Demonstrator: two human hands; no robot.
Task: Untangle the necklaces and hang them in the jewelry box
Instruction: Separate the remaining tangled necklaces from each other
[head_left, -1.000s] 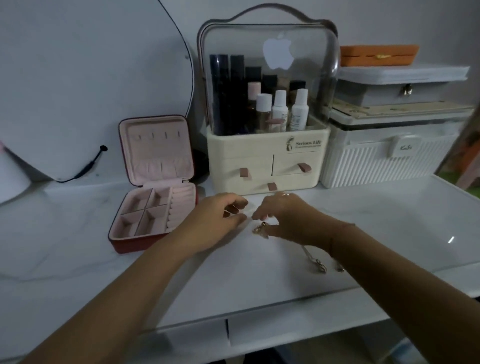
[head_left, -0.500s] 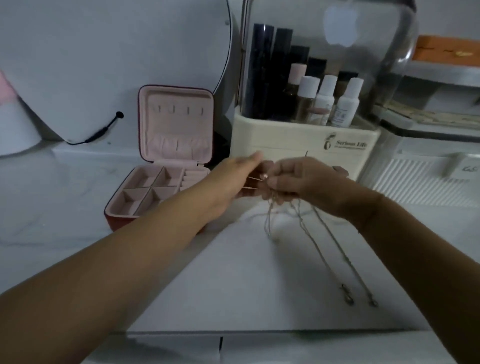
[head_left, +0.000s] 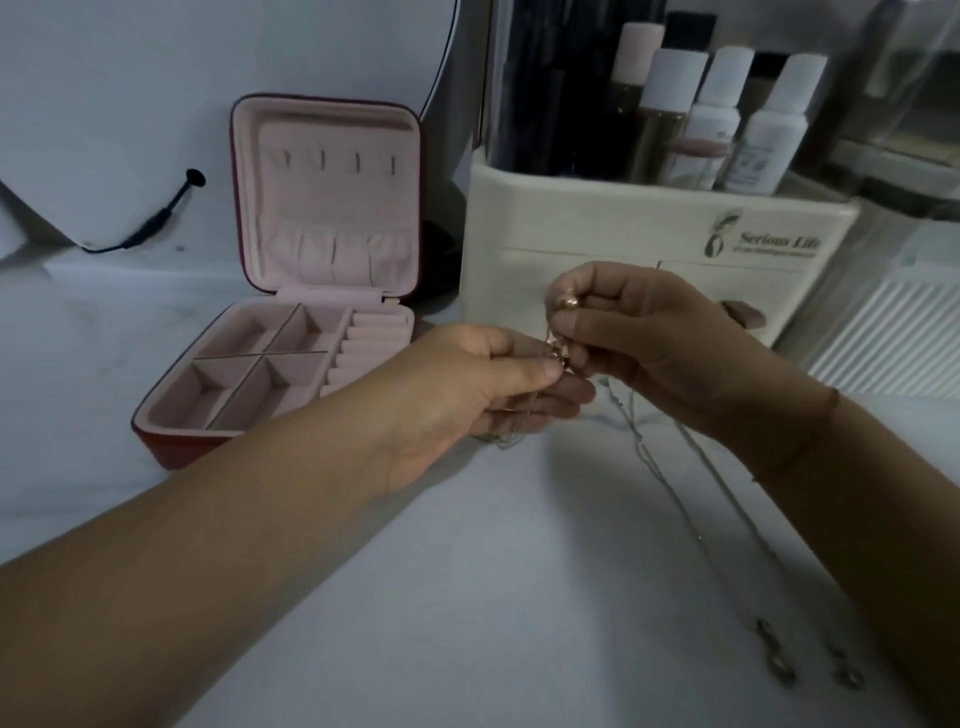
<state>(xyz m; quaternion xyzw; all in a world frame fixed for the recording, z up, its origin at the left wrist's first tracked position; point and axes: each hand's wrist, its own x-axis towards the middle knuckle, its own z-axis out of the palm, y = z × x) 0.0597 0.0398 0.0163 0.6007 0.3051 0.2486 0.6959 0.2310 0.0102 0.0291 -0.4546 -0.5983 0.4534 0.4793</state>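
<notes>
Head view, necklaces (head_left: 560, 349): held in the air between both hands, above the tabletop (head_left: 467, 597) and just in front of the cream organiser (head_left: 597, 244). They formed one small knot with gold-toned pieces at the fingertips.
Chains: thin strands ran from the knot down past the right wrist to the tabletop. Two clasp ends (head_left: 779, 670) lay on the near right, close together but not touching.
Left hand (head_left: 457, 400): thumb and curled fingers pinched the knot from the left.
Right hand (head_left: 654, 338): fingers were curled and pinched the knot from above and from the right, with a round gold piece at the fingertips.
Jewelry box (head_left: 179, 453): stood open, left of the hands and apart from them, lid upright. Nothing hung on the lid hooks (head_left: 322, 160).
Progress: early, by my reading. The knot was being picked at, no strand was parted and nothing was hung.
Left to do: separate the strands, then hang each on a hook.
Room: a wide stretch of tabletop showed between the arms and toward the near side. Nothing stood between the left hand and the box.
Edges: the organiser stood close behind the knuckles, so pulling strands apart looked easier sideways or toward the body. The front edge of the tabletop was out of view.
</notes>
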